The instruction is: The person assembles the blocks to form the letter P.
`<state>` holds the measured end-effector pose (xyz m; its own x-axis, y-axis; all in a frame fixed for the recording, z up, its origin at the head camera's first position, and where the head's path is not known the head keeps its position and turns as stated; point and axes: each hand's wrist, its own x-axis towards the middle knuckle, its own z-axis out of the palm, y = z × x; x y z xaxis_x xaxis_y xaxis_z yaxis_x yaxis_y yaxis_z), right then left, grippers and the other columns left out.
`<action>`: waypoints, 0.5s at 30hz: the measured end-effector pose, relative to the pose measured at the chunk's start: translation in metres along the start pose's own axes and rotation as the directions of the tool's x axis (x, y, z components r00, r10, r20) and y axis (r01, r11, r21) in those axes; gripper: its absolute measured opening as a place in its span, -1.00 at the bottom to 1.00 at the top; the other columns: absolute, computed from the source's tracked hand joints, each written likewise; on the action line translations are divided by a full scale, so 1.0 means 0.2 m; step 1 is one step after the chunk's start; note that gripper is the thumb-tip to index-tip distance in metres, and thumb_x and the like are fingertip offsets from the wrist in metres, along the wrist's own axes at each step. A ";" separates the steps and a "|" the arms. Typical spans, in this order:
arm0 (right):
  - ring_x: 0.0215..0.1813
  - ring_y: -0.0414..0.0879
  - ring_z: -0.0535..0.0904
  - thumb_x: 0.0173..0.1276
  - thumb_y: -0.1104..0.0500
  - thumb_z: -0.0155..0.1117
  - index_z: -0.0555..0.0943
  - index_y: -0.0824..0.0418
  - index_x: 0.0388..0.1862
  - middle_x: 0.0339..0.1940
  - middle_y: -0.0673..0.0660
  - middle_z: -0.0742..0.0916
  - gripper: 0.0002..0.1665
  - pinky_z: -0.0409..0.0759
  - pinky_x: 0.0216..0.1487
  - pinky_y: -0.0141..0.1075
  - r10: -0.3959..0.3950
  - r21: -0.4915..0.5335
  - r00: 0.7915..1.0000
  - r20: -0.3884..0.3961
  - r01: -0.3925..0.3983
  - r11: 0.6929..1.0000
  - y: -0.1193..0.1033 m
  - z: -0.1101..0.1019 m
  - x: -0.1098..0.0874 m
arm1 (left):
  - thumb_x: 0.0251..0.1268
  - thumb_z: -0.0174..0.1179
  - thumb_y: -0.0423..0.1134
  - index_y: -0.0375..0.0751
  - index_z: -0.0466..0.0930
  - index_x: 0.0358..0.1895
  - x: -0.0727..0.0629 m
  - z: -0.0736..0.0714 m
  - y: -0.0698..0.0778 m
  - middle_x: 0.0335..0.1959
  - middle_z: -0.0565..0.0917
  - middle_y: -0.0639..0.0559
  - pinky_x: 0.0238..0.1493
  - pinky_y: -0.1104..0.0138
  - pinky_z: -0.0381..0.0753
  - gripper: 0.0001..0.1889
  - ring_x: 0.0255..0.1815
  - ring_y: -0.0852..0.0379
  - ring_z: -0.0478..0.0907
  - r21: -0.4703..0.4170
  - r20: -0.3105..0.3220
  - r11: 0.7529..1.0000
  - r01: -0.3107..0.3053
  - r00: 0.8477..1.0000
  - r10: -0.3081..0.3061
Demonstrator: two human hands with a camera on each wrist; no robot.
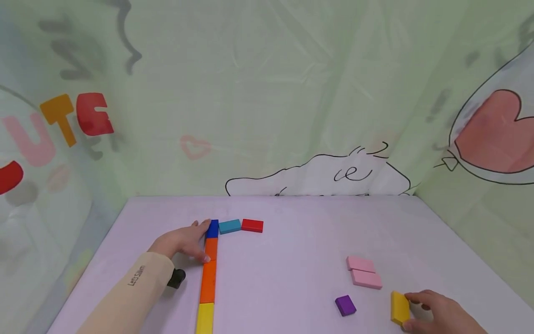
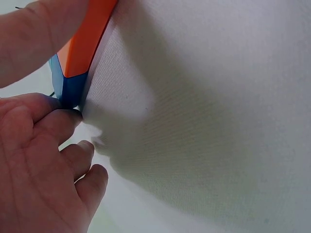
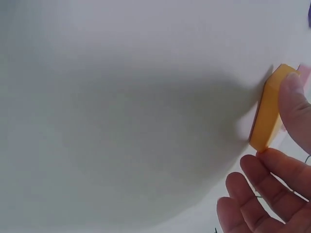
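My left hand (image 1: pixel 186 242) touches the left side of a column of flat blocks. Its fingertips meet the blue block (image 1: pixel 213 229) at the far end. The thumb rests against the upper orange block (image 1: pixel 211 249), near the joint with the lower orange block (image 1: pixel 208 281). A long yellow block (image 1: pixel 205 319) continues the column toward me. From the blue block, a teal block (image 1: pixel 230 226) and a red block (image 1: pixel 252 225) run rightward. At the right, my right hand (image 1: pixel 438 313) pinches a yellow-orange block (image 1: pixel 400 308) between thumb and fingertips; in the right wrist view the block (image 3: pixel 270 109) appears tilted.
Two pink blocks (image 1: pixel 366 279) lie side by side beyond the right hand. A small purple block (image 1: pixel 345 305) sits left of that hand. A black object (image 1: pixel 177 278) is partly hidden by the left sleeve. Pale printed curtains (image 1: pixel 292 93) stand behind the white tabletop (image 1: pixel 283 278).
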<state>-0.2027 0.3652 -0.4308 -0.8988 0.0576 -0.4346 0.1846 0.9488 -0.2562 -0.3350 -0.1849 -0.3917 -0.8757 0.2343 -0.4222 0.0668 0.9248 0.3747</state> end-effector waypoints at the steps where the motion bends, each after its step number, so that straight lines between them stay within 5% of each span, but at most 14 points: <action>1: -0.10 0.07 0.61 0.10 -0.24 0.57 0.53 0.51 0.23 0.01 0.30 0.72 0.01 0.73 -0.05 0.07 0.005 0.001 1.000 -0.002 -0.005 1.000 -0.01 -0.02 0.01 | 0.17 0.48 -0.08 -0.21 -0.04 0.66 0.00 0.00 0.00 0.65 0.06 -0.36 0.51 -0.36 0.16 0.09 0.67 -0.36 -0.04 -0.002 -0.001 1.000 0.002 1.000 -0.002; 15: -0.07 0.09 0.63 0.14 -0.07 0.60 0.58 0.49 0.21 0.04 0.36 0.73 -0.16 0.72 -0.05 0.06 -0.170 -0.091 0.981 -0.091 0.162 0.983 -0.03 -0.22 0.24 | 0.16 0.49 -0.07 -0.15 -0.03 0.67 0.00 0.00 0.00 0.65 0.04 -0.37 0.48 -0.37 0.20 0.09 0.65 -0.38 0.01 -0.005 -0.008 1.000 0.020 1.000 -0.020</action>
<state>-0.2651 0.3763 -0.4122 -0.9496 -0.0763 -0.3039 -0.0002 0.9700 -0.2431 -0.3349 -0.1850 -0.3923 -0.8809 0.2129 -0.4227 0.0467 0.9279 0.3700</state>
